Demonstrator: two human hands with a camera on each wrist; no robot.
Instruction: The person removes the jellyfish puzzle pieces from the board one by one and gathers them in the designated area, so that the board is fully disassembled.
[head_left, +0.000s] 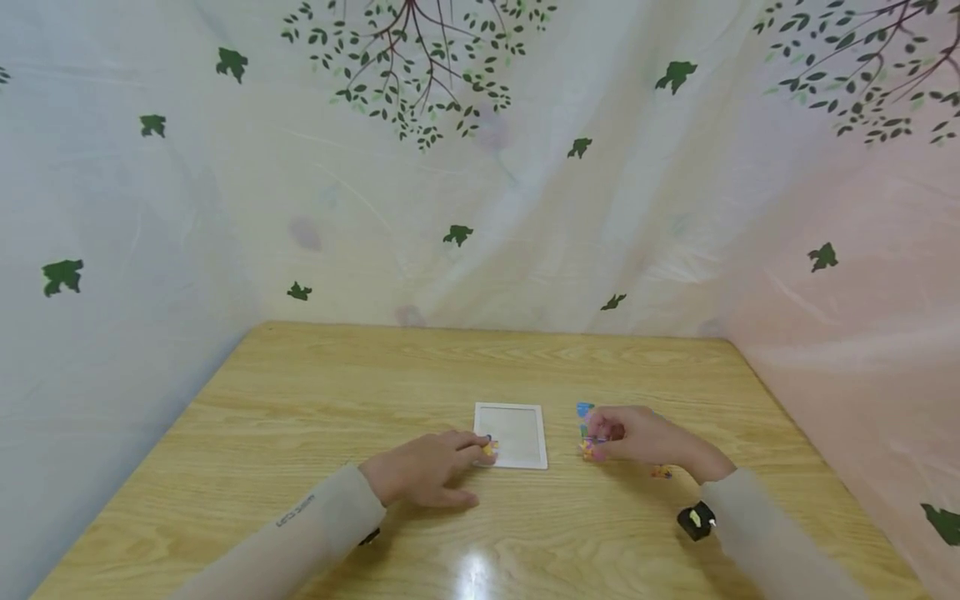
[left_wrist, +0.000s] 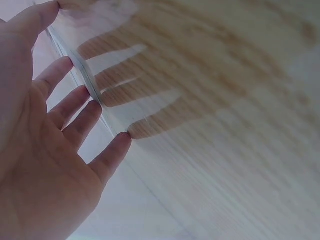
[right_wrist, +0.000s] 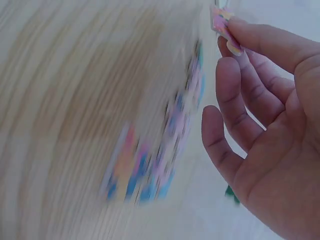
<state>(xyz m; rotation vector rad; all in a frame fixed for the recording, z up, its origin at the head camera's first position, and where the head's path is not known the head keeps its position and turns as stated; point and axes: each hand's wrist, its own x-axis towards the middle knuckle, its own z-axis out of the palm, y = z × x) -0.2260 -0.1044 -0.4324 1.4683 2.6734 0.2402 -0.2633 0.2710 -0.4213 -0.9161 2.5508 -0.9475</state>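
My left hand (head_left: 429, 468) rests at the left edge of a flat white puzzle frame (head_left: 543, 437), its fingers extended. By those fingertips a small colourful puzzle piece (head_left: 492, 447) lies in the frame's lower left corner. In the left wrist view the fingers look straight and spread along the frame's edge. To the right of the frame, my right hand (head_left: 648, 437) pinches a pink and yellow puzzle piece (right_wrist: 223, 25) between thumb and finger. Several loose puzzle pieces (right_wrist: 172, 132) lie beneath that hand, blurred in the right wrist view and partly hidden in the head view.
An orange piece (head_left: 662, 472) lies on the wooden table (head_left: 360, 375) under the right wrist. A blue piece (head_left: 584, 409) is just beyond the right hand. Pale curtains (head_left: 525, 208) with leaf prints hang around the back and sides.
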